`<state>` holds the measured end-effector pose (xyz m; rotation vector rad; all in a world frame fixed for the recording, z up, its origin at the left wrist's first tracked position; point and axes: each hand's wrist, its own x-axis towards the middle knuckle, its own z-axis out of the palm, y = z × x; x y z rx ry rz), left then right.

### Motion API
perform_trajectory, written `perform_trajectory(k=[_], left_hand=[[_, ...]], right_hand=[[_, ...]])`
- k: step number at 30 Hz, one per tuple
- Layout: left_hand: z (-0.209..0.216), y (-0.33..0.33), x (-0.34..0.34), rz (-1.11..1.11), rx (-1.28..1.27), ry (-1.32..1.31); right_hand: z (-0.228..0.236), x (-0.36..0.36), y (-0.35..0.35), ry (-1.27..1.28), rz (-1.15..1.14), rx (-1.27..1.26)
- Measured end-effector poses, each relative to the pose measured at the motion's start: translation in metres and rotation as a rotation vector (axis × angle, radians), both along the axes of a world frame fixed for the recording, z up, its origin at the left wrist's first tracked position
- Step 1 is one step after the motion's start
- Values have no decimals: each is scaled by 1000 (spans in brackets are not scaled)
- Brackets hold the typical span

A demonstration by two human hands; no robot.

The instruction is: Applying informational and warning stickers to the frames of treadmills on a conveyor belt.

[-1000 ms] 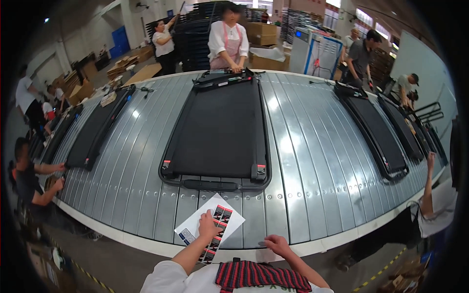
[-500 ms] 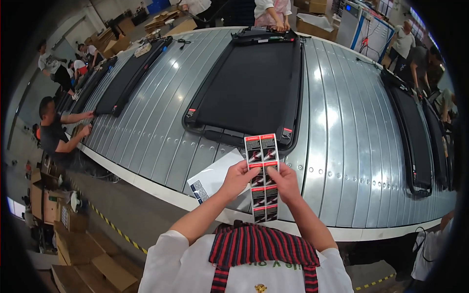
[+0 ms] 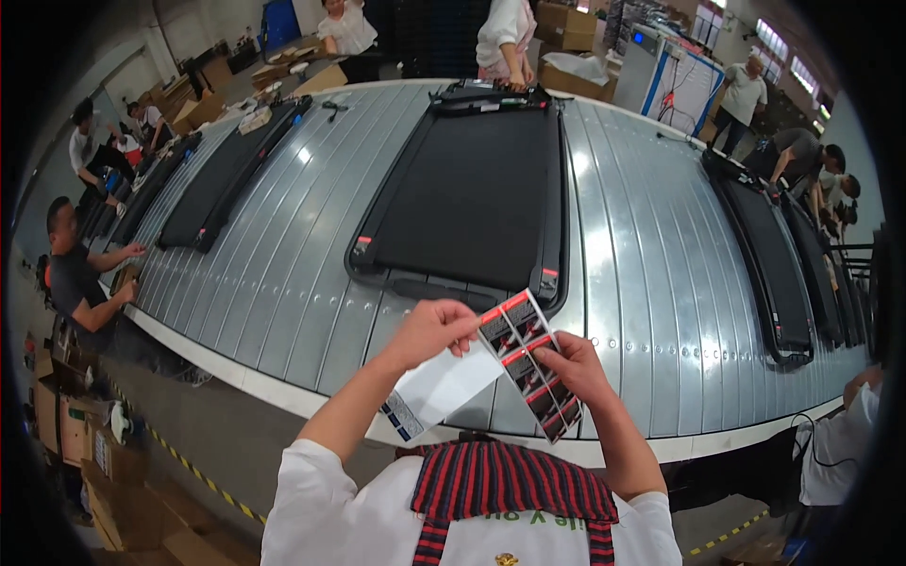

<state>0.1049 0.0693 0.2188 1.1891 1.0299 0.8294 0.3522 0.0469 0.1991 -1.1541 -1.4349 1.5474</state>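
My right hand (image 3: 578, 370) grips a sheet of stickers (image 3: 530, 375) by its right edge, thumb on top. The sheet is printed in black and red and hangs tilted over the table's near edge. At its upper left corner, the fingers of my left hand (image 3: 429, 332) are pinched together. Below that hand lies a white paper (image 3: 451, 382) with a dark printed strip at one end. Just beyond both hands, a black treadmill deck (image 3: 462, 198) rests flat, with small red-and-white labels on its near corners.
The ribbed metal conveyor table (image 3: 642, 302) curves across the view. More black decks lie at left (image 3: 231, 174) and right (image 3: 764, 255). A person (image 3: 505, 42) touches the middle deck's far end; another person (image 3: 80, 269) works at the left edge. Cardboard boxes (image 3: 123, 500) sit lower left.
My left hand has moved up and left to the sheet's corner. The sheet has tilted, its top leaning left, while my right hand has shifted slightly right and down. The view has shifted too.
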Motion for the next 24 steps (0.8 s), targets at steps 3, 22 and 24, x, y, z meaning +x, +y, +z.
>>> perform_trajectory(k=[3, 22, 24], left_hand=[[-8, -3, -3, -104, -59, -25], [-35, 3, -10, -356, -73, -185], [-29, 10, -12, -382, -72, -224]], right_hand=[[-2, 0, 0, -49, -1, -54], [9, -92, -27, -190, -311, 344], [11, -93, -22, -192, -318, 341]])
